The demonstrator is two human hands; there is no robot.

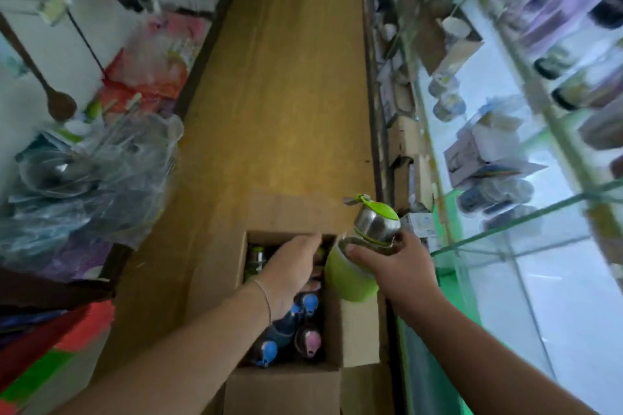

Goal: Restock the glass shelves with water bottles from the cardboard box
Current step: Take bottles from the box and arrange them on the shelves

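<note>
Cardboard box (pixel 357 340): open on the floor, several bottles (pixel 305 323) left inside.
Green bottle (pixel 354 273): lifted just right of the box, right hand (pixel 397 266) fingers wrapped round it.
Left hand (pixel 290 269): reaching into the box, fingers relaxed, holding nothing visible.
Shelves (pixel 526 222): right of the box; green bottle not yet placed.

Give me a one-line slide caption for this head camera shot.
Right hand grips a green bottle while the left hand reaches into the cardboard box.

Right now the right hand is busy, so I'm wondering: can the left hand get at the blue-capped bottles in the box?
Probably yes. The left hand already reaches into the open box, and the blue-capped bottles lie uncovered just beneath its wrist.
</note>
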